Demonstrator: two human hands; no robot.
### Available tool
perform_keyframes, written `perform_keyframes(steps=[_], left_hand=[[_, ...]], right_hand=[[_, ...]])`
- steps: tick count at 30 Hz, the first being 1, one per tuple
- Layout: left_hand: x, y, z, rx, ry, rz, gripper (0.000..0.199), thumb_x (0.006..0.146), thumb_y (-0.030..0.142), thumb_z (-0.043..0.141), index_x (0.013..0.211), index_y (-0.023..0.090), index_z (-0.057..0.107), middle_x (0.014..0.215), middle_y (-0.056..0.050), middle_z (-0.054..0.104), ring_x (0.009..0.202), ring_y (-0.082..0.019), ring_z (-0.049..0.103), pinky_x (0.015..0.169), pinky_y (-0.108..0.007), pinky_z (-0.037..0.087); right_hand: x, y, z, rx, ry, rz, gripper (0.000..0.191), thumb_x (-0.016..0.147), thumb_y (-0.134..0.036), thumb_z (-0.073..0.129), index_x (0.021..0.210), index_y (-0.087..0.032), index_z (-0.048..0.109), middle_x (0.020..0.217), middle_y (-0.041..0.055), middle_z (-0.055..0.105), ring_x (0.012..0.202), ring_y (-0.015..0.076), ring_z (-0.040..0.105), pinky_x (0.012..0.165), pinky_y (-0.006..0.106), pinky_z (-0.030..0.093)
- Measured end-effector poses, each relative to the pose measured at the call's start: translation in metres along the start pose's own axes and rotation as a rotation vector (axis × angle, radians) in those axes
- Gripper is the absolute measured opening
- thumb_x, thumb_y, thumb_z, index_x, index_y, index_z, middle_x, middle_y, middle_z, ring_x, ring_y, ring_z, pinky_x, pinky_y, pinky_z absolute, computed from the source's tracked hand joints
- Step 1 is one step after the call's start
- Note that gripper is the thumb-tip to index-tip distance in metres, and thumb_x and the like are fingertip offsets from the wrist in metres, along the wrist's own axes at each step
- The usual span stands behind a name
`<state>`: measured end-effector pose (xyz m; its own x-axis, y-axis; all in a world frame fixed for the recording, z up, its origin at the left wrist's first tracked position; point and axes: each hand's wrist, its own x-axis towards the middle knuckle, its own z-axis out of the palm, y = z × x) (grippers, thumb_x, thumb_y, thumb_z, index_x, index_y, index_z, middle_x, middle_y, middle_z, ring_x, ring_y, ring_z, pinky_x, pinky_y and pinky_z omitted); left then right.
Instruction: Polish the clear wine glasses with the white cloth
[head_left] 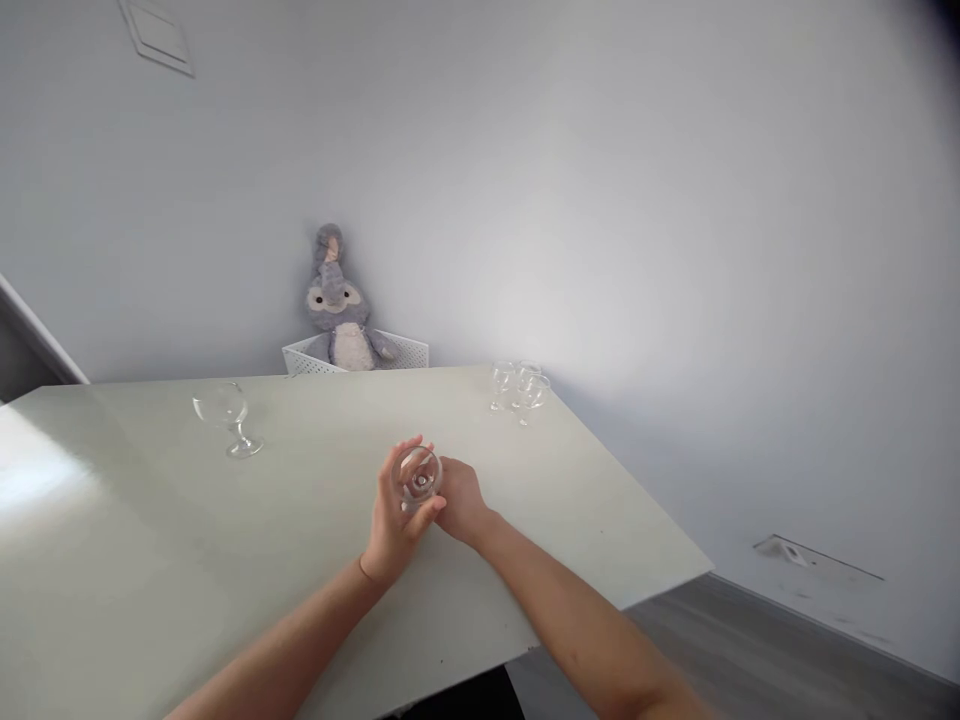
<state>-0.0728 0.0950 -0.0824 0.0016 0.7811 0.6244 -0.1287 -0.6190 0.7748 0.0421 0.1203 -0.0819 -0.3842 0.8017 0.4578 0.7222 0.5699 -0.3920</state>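
Note:
In front of me, over the table, I hold a clear stemmed glass with its round mouth facing me. My left hand curls around the bowl from the left, thumb across the near side and fingertips at the far rim. My right hand is closed against the glass's right side, low near the stem; its fingertips are hidden. Another stemmed glass stands alone on the table to the left. Several more clear glasses are grouped close together near the far right edge.
The pale table has an angled right edge, with grey flooring beyond it. Behind the far edge, a grey plush toy sits in a white perforated basket against the wall. Bright light falls on the table's left side.

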Motion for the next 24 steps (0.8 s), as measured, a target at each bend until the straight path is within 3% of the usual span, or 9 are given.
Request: perform_keyframes(steps=[3,5,9,14,24], left_hand=[[0.0,-0.004,-0.001,0.07,0.016,-0.151,0.068,0.071,0.031,0.063,0.128,0.034,0.027,0.135,-0.01,0.032,0.116,-0.023,0.044,0.095,-0.044,0.035],[0.0,-0.011,-0.002,0.147,0.042,-0.285,0.063,0.07,0.032,0.064,0.125,0.032,0.034,0.128,-0.01,0.042,0.111,-0.022,0.048,0.093,-0.043,0.037],[0.001,-0.024,-0.009,0.134,0.116,-0.534,0.05,0.073,0.037,0.059,0.119,0.029,0.042,0.106,-0.009,0.057,0.088,-0.019,0.058,0.071,-0.036,0.047],[0.003,-0.024,-0.013,0.105,0.122,-0.567,0.043,0.075,0.038,0.054,0.116,0.029,0.044,0.097,-0.006,0.061,0.079,-0.016,0.059,0.058,-0.028,0.046],[0.003,-0.027,-0.017,0.011,0.141,-0.543,0.04,0.074,0.034,0.055,0.112,0.026,0.046,0.086,-0.004,0.064,0.088,-0.018,0.059,0.072,-0.035,0.047]], right_hand=[[0.007,0.021,-0.004,0.064,0.061,0.178,0.029,0.086,-0.035,0.036,0.08,-0.022,0.06,0.078,0.0018,0.063,0.07,0.0139,0.054,0.063,0.023,0.035],[0.013,0.045,-0.012,0.049,0.127,0.373,0.032,0.086,-0.039,0.034,0.082,-0.021,0.06,0.08,0.0028,0.064,0.073,0.015,0.056,0.065,0.023,0.036],[0.025,0.098,-0.027,0.0,0.153,0.651,0.03,0.083,-0.038,0.039,0.08,-0.017,0.061,0.083,0.0062,0.064,0.078,0.0176,0.057,0.065,0.024,0.036],[0.032,0.139,-0.031,-0.018,0.11,0.758,0.026,0.079,-0.034,0.043,0.068,-0.017,0.059,0.074,0.0063,0.063,0.066,0.0164,0.056,0.056,0.023,0.035],[0.039,0.162,-0.03,-0.04,0.123,0.864,0.024,0.077,-0.032,0.046,0.064,-0.016,0.058,0.073,0.0075,0.062,0.065,0.0166,0.056,0.054,0.024,0.033]])
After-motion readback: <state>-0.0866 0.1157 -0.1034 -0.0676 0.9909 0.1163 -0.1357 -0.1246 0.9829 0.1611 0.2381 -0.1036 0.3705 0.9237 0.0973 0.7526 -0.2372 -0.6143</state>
